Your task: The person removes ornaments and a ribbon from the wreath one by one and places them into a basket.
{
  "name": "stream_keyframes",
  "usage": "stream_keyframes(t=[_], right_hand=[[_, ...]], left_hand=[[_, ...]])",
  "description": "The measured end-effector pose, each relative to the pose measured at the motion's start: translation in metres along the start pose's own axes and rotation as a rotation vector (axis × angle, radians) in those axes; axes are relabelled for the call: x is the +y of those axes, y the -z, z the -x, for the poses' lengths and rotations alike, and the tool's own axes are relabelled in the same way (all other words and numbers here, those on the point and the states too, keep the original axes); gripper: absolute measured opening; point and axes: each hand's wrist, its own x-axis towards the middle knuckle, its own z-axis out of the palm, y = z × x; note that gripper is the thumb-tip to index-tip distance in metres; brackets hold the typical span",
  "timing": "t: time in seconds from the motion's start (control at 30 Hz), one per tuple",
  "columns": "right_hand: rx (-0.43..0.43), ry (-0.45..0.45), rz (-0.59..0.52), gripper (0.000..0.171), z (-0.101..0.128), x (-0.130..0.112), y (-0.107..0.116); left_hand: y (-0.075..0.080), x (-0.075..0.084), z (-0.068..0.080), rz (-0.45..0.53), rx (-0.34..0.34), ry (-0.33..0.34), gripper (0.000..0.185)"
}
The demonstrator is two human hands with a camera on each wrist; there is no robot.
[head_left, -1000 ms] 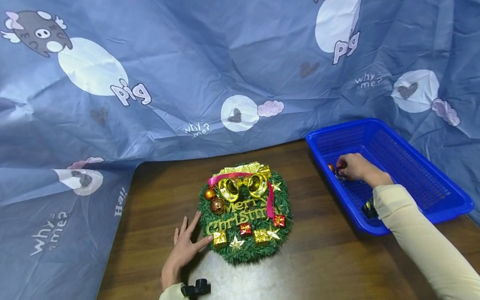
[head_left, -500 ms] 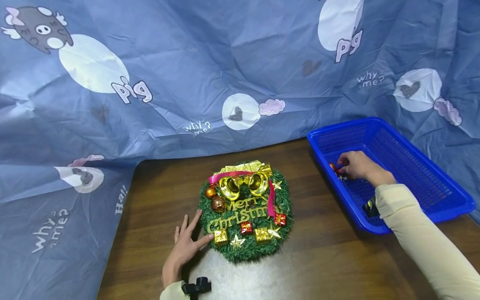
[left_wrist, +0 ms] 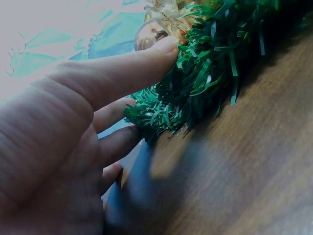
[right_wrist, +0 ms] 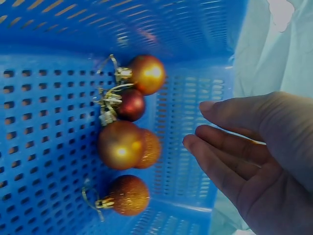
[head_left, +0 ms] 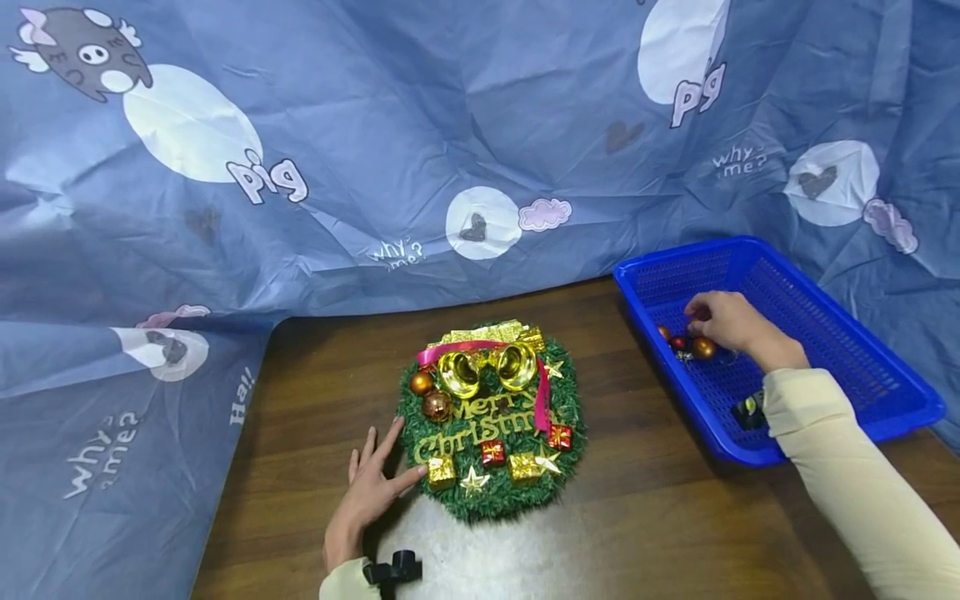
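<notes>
Left hand (head_left: pixel 365 490): fingers and thumb straight and spread, keeping hold of nothing; the thumb tip touches the edge of a round green tinsel wreath (head_left: pixel 495 502).
Wreath: lying on a brown wood-grain desk (head_left: pixel 637 517), just to the right of the left hand and well apart from the right hand (head_left: pixel 735 323).
Beside the left thumb tip: a shiny gold foil gift box (head_left: pixel 441 472) at the wreath's edge.
Farther forward from the left hand: a smooth orange ball (head_left: pixel 421 383) and a patterned copper-brown ball (head_left: pixel 437 407) on the wreath, then a pair of glossy gold bells (head_left: pixel 517 368) with a pink-red ribbon (head_left: pixel 542 400).
Right hand: reaching into a blue perforated plastic basket (head_left: pixel 840 358), thumb and fingers parted with a plain gap, nothing between them in the right wrist view.
In the basket, close ahead of the right fingertips: a shiny orange-gold ball (right_wrist: pixel 146 74), a small dark red ball (right_wrist: pixel 131 104), a satin bronze-gold ball (right_wrist: pixel 119 145) partly covering a glittery orange ball (right_wrist: pixel 151 151), and a glittery copper ball (right_wrist: pixel 129 195).
Beyond both hands: a blue printed cloth (head_left: pixel 360 125).
</notes>
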Motion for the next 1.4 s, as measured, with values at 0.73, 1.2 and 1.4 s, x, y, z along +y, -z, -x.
stream_keyframes(t=[0.73,1.2,1.4], right_hand=[[0.071,0.213,-0.01,0.024,-0.019,-0.105,0.015],[0.025,0.33,-0.056,0.024,-0.038,-0.164,-0.009],[-0.048,0.35,-0.052,0.027,-0.043,-0.19,-0.023]], left_hand=[[0.001,-0.002,0.003,-0.012,0.02,-0.037,0.089],[0.002,-0.003,0.005,-0.005,0.04,-0.052,0.088],[0.002,-0.003,0.004,-0.005,0.045,-0.054,0.087]])
